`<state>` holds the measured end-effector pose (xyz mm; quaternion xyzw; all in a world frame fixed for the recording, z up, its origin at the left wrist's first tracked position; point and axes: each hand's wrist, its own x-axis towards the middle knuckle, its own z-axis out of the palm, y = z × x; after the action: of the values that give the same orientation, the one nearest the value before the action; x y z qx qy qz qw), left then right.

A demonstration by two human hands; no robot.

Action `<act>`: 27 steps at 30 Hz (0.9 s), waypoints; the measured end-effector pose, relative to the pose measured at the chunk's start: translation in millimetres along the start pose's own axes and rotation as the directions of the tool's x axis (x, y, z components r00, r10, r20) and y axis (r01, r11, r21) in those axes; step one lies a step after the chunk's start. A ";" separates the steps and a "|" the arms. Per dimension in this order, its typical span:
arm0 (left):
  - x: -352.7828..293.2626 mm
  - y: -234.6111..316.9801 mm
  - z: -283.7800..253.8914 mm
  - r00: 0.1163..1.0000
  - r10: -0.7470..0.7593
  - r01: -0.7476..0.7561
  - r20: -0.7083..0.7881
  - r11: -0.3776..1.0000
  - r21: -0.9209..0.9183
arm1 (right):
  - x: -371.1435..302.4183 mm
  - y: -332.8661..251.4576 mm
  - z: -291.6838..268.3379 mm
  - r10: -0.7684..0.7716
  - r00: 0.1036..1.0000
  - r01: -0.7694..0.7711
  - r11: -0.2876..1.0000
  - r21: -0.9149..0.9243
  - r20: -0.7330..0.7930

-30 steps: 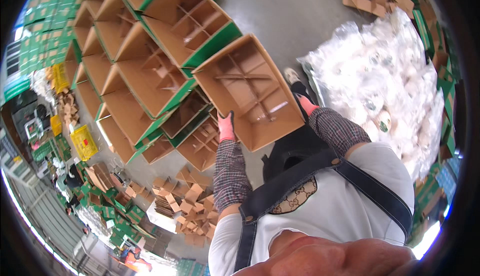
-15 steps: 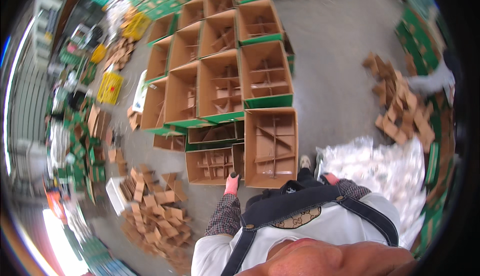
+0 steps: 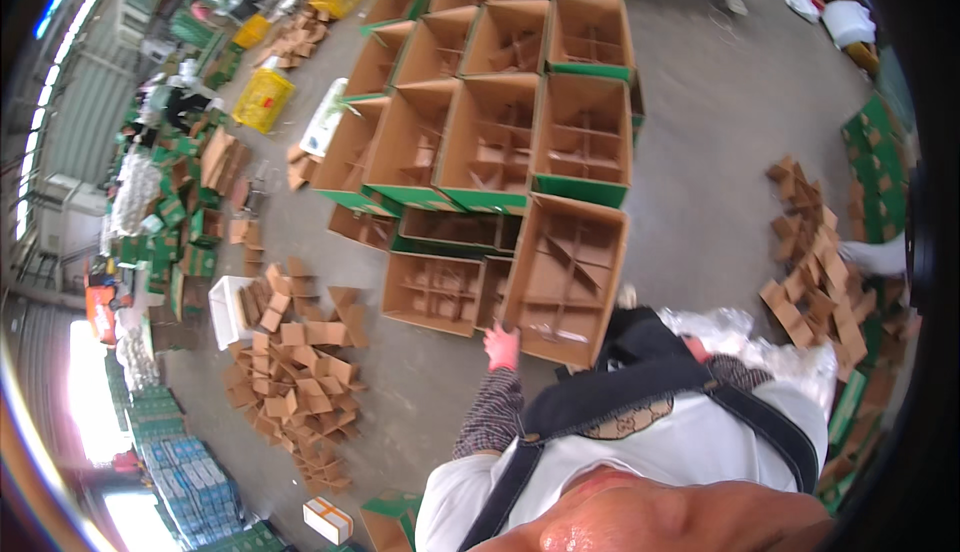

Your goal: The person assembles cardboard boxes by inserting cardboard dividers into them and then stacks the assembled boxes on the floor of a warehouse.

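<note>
My left hand [image 3: 502,348], pink with dark fingertips, is at the near left corner of an upright, open-topped cardboard box [image 3: 566,337]. Its fingers look closed on the edge there. Thin crossed dividers stand inside this box. Just left of it is a lower open box [image 3: 432,292], also with crossed dividers, and a narrow brown gap lies between the two. My right hand [image 3: 697,349] hangs by my right side, mostly hidden behind my body and sleeve, so its fingers do not show.
Several rows of open, green-sided boxes [image 3: 490,142] stand ahead. Folded cardboard dividers [image 3: 300,362] lie heaped on the floor at left, another heap [image 3: 815,262] at right. Clear plastic bags [image 3: 720,327] lie by my right side. A yellow crate [image 3: 262,100] sits at far left.
My view has turned, so the boxes appear shifted right and slightly tilted. My left hand has moved right, from the gap's front to the near box's corner.
</note>
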<state>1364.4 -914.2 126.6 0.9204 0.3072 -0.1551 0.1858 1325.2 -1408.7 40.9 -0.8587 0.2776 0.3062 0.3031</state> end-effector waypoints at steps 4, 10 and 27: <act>4.9 3.9 -3.1 0.998 -0.037 0.022 -0.042 0.951 -0.309 | 28.9 0.9 -82.3 -0.385 0.882 0.426 0.898 -0.113 0.271; -11.7 34.9 -14.2 0.958 -0.272 0.238 -0.092 0.932 -0.275 | 115.8 -1.9 -125.2 -0.056 0.957 0.131 0.958 -0.253 0.284; 126.3 556.6 -7.2 0.799 0.579 -0.458 0.162 0.760 -0.461 | 380.0 -173.3 -408.1 -0.193 0.981 0.192 0.981 0.014 0.030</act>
<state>1808.8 -1260.0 219.9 0.8774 0.0309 -0.1664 0.4489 1836.0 -1686.4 94.4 -0.8750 0.1903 0.2871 0.3402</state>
